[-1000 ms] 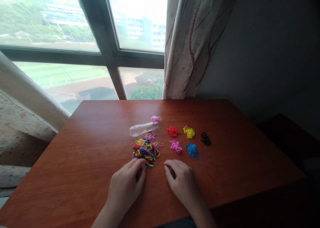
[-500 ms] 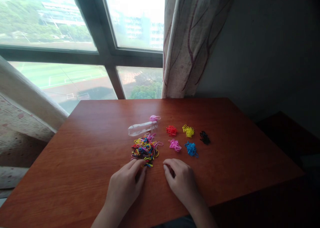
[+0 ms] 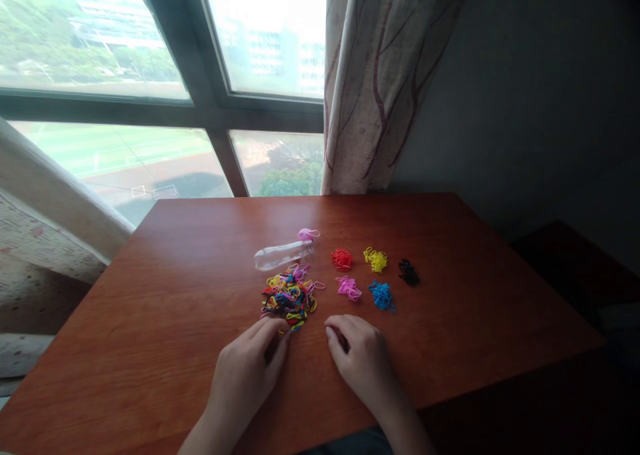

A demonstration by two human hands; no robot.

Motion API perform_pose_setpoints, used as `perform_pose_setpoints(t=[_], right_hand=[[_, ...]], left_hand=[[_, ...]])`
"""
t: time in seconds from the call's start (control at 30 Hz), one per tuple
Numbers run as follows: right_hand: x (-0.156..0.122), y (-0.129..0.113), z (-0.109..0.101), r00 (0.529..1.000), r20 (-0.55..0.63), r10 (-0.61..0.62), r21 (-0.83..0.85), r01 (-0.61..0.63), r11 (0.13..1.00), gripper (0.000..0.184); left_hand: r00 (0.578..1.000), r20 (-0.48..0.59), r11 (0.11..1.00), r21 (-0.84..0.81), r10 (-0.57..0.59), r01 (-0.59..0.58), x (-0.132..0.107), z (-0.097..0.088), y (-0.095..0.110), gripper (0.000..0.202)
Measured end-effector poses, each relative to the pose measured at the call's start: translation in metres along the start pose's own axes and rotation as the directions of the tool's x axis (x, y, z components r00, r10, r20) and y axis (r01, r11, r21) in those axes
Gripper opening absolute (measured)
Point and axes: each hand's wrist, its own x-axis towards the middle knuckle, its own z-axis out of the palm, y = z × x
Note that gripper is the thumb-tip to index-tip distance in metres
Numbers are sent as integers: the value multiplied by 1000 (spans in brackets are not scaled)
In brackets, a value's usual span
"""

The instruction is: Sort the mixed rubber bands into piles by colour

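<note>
A mixed heap of small coloured rubber bands (image 3: 290,294) lies on the table in the middle of the head view. At its near edge my left hand (image 3: 253,358) is closed in a pinch, with a bit of yellow rubber band (image 3: 281,332) showing at the fingertips. My right hand (image 3: 363,355) rests on the table to the right of the heap, thumb and forefinger curled together; whatever is between them is hidden. Beyond it lie sorted piles: red bands (image 3: 342,260), yellow bands (image 3: 375,260), black bands (image 3: 409,272), pink bands (image 3: 349,288) and blue bands (image 3: 382,296).
A clear plastic bottle (image 3: 283,255) lies on its side behind the heap, its neck beside a pink cap with a loop (image 3: 308,234). The brown wooden table (image 3: 150,322) reaches back to a window and a patterned curtain (image 3: 373,108).
The view has shifted slightly. At the left fingertips a yellow bit of band now shows, and the near edge of the heap looks a little rearranged. My right hand has stayed in place.
</note>
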Motion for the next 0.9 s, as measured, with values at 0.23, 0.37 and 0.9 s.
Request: perform_pose_setpoints(t=[0.23,0.37,0.9], right_hand=[[0,1,1,1000,-10,-18,-21,18,1000,17],[0,1,1,1000,-15,-15,-28,15,1000,17],[-1,0,0,1000,9,4,5,-4,1000,17]], left_hand=[[999,-47,1000,22,13,-12,-1,-2,1,18],[998,-56,996,84,21,-16,-2,-2,3,19],[992,-105,996,58,71,-65,-4,1,-3,17]])
